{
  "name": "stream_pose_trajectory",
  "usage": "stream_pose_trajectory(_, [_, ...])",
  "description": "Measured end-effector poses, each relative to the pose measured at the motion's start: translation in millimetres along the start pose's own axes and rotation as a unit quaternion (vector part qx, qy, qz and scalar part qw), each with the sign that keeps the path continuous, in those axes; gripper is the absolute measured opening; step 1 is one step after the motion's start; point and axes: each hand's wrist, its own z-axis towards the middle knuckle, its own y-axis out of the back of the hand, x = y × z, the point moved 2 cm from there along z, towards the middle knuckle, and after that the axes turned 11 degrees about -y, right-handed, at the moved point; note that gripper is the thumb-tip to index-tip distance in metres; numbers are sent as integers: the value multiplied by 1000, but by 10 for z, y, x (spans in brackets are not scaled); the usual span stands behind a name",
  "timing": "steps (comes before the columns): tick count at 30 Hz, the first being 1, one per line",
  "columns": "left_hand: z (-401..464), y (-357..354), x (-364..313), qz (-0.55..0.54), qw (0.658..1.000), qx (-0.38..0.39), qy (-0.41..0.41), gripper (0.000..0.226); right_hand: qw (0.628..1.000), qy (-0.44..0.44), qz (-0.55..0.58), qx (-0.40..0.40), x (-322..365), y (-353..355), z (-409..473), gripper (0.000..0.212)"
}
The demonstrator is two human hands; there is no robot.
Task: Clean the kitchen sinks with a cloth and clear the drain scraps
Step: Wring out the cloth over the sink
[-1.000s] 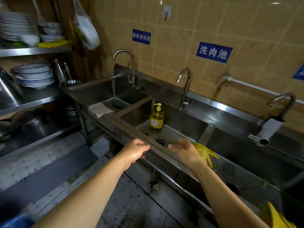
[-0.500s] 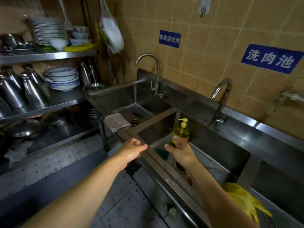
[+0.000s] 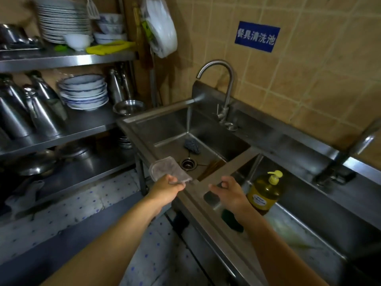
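I am at the pick-up step: my left hand (image 3: pixel 167 187) pinches the near corner of the grey cloth (image 3: pixel 167 169) draped over the front rim of the left sink (image 3: pixel 165 129). My right hand (image 3: pixel 228 191) hovers half open, empty (beside the soap bottle (image 3: pixel 265 193)). Next I should lift the cloth and wipe toward the drain (image 3: pixel 188 163).
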Motion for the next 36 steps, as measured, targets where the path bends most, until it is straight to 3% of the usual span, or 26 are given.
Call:
stream_pose_trajectory(9, [1310,645,347,65,997,42,6,30,996,-30,-80,-11,596,-913,940,34])
stream_pose_trajectory(16, [1926,776,496,113,993,42,11,37,984,-47,-173,-2,743,-1306,1615,68])
stream_pose_trajectory(27, [2438,758,549,168,982,91,-3,42,970,-66,-232,23,742,-1534,2072,62])
stream_pose_trajectory(36, [2847,691,570,216,951,212,-58,40,974,-156,-127,-106,767,-1703,2095,65])
